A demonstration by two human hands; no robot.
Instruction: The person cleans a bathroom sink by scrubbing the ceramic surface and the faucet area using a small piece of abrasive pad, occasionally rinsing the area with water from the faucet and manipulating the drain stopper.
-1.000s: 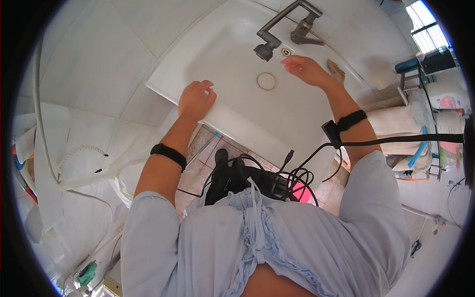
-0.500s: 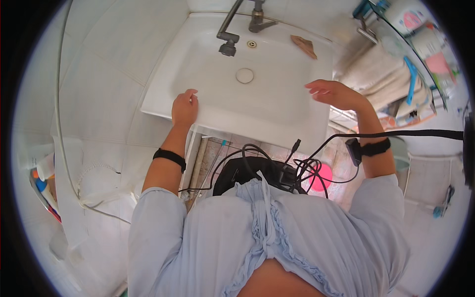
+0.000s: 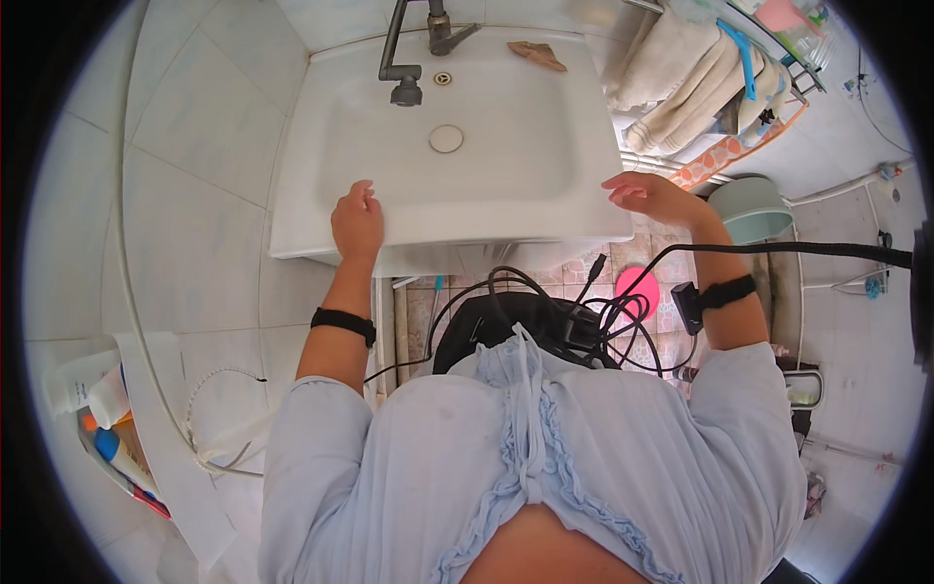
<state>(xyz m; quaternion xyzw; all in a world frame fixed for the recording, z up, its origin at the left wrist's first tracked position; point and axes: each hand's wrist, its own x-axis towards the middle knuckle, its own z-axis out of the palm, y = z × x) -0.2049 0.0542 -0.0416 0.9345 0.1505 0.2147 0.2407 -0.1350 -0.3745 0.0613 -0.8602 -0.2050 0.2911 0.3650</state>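
Observation:
A white washbasin (image 3: 506, 209) spreads out ahead of me, with a dark grey faucet (image 3: 440, 37) at its back and a round white drain cover (image 3: 446, 139) in the bowl. Near the basin's front left part is my left hand (image 3: 358, 222), fingers loosely bent, nothing visible in it. My right hand (image 3: 654, 198) hovers by the front right corner, its fingers loosely stretched and empty. Whether either hand touches the rim, I cannot tell. On the back right ledge lies a brown, flat, irregular piece (image 3: 537, 55), of a kind I cannot make out.
Beige towels (image 3: 671, 78) hang at the right back, by a blue-handled item (image 3: 741, 58). A pale green basin (image 3: 751, 209) stands at the right. Black cables (image 3: 623, 326) loop before my body, above a pink round object (image 3: 637, 292). Bottles (image 3: 109, 394) sit at the far left.
The view has shifted, and more of the right wall and the green basin now shows. My right hand is closer to the basin's front right corner. Both hands remain empty.

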